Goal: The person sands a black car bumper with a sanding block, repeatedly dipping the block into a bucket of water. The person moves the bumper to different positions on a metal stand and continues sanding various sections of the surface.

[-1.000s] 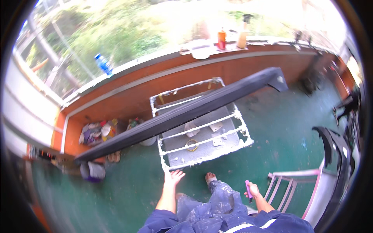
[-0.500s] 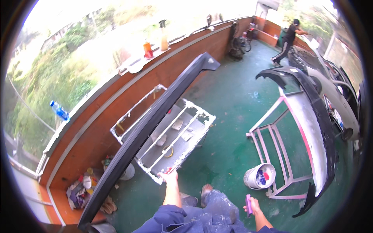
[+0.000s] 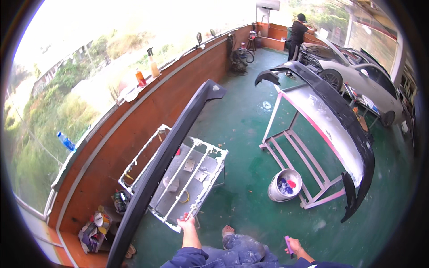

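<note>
My left hand [image 3: 187, 222] is closed on the near corner of a metal rack [image 3: 207, 176] whose rails are wrapped in white. Across the rack lies a long black car trim panel [image 3: 157, 172], its near end running out of view at the bottom. Below the rails, a grey shelf [image 3: 172, 206] carries small pale pieces and a yellow ring. My right hand [image 3: 296, 246] holds a slim purple block [image 3: 287, 243] low at my right side, apart from everything else.
A white bucket [image 3: 272, 191] with blue and red things inside stands beside a pink-and-white stand [image 3: 292, 145] bearing a car bumper [image 3: 344, 111]. An orange wall [image 3: 98, 172] runs along the left, with clutter [image 3: 91, 232] at its foot. A person [image 3: 296, 38] stands far off beside a car [image 3: 375, 85].
My view has turned rightward, bringing more of the car in. The rack and panel sit lower in the picture, the bucket higher. Both hands keep their holds.
</note>
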`<act>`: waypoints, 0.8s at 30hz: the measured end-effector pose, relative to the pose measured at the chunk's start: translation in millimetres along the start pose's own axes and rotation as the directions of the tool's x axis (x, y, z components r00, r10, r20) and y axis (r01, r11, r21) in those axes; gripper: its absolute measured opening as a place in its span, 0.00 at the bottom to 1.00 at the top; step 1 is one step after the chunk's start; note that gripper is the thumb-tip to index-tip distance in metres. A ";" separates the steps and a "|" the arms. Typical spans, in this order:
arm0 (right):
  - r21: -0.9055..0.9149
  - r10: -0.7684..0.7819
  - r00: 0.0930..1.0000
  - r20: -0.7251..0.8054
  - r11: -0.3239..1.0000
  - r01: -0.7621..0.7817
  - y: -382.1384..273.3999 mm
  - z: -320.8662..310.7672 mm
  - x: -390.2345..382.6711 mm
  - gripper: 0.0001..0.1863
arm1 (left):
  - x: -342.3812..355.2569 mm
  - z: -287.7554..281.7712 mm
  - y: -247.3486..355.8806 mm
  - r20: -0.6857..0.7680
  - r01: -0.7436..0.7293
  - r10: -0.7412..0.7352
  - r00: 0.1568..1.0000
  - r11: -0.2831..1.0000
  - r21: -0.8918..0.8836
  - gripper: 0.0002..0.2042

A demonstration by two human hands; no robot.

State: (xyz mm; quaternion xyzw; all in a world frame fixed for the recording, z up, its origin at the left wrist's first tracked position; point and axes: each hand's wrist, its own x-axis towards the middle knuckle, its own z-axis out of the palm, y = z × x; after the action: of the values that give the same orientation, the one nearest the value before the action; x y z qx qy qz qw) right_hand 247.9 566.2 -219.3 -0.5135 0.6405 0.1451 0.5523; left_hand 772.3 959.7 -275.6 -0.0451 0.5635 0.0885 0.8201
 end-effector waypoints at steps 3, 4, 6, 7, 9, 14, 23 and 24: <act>0.036 0.042 0.998 -0.046 0.999 -0.040 47.9 -1.5 -5.1 0.28 | 5.3 -15.6 26.0 0.032 -0.004 0.005 0.999 1.000 -0.004 0.25; 0.042 0.071 0.994 -0.084 0.997 -0.067 71.0 -13.7 -7.7 0.28 | -2.3 -43.0 23.5 0.018 -0.008 0.008 1.000 1.000 0.010 0.24; 0.032 0.116 0.987 -0.110 0.993 -0.113 111.0 -30.0 -18.4 0.29 | -14.4 -83.6 19.6 0.004 -0.013 0.012 1.000 0.999 0.043 0.21; 0.008 0.139 0.984 -0.112 0.990 -0.139 132.2 -40.1 -30.9 0.29 | -23.4 -111.1 27.7 -0.011 -0.011 0.011 1.000 0.999 0.032 0.21; -0.044 0.130 0.987 -0.091 0.990 -0.134 157.7 -49.6 -46.7 0.28 | -42.6 -145.8 36.9 -0.025 -0.003 0.004 1.000 1.000 0.020 0.21; -0.168 -0.055 0.997 0.053 0.984 0.064 171.0 -45.7 -47.5 0.22 | -77.4 -227.3 75.6 -0.018 -0.021 0.021 1.000 1.000 -0.008 0.22; -0.381 -0.223 0.962 0.157 0.885 0.268 178.4 -98.4 -34.1 0.20 | -127.8 -393.7 119.2 -0.027 -0.121 0.123 0.992 0.990 0.074 0.25; -0.428 -0.239 0.945 0.222 0.847 0.314 187.1 -104.8 -41.9 0.20 | -125.9 -399.0 136.1 0.033 -0.135 0.133 0.991 0.987 0.087 0.26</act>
State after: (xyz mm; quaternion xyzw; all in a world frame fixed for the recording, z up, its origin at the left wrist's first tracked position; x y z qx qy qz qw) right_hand 30.6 588.6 -218.3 -0.7027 0.4608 0.2513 0.4803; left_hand 336.0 1011.8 -298.7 0.0307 0.5573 0.1190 0.8211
